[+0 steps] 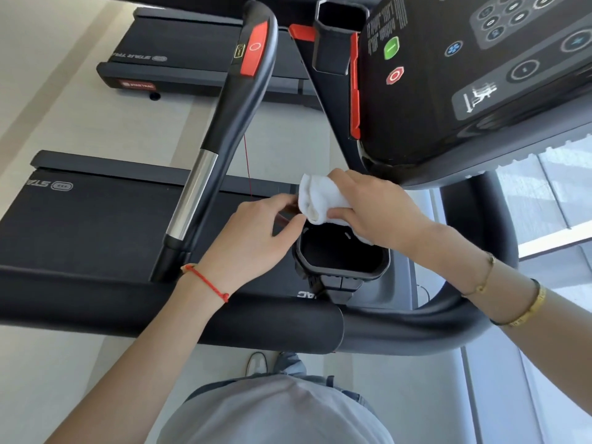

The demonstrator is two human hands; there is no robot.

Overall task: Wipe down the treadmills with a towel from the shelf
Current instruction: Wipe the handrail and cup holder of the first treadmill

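A bunched white towel (320,200) is held in my right hand (378,209) just above the far rim of a black cup holder (339,274) on the near treadmill (83,225). My left hand (253,238) rests beside the holder's left rim, its fingertips pinching the towel's left edge. The treadmill's console (464,91) with green and red buttons hangs at upper right. A black and silver handrail (208,174) with a red stop pad runs up the middle.
A second treadmill (179,49) stands beyond on the pale floor. A thick black front handlebar (256,325) crosses below my wrists. A second cup holder (336,36) sits top centre. A window and sill lie at right. A thin red cord hangs near the handrail.
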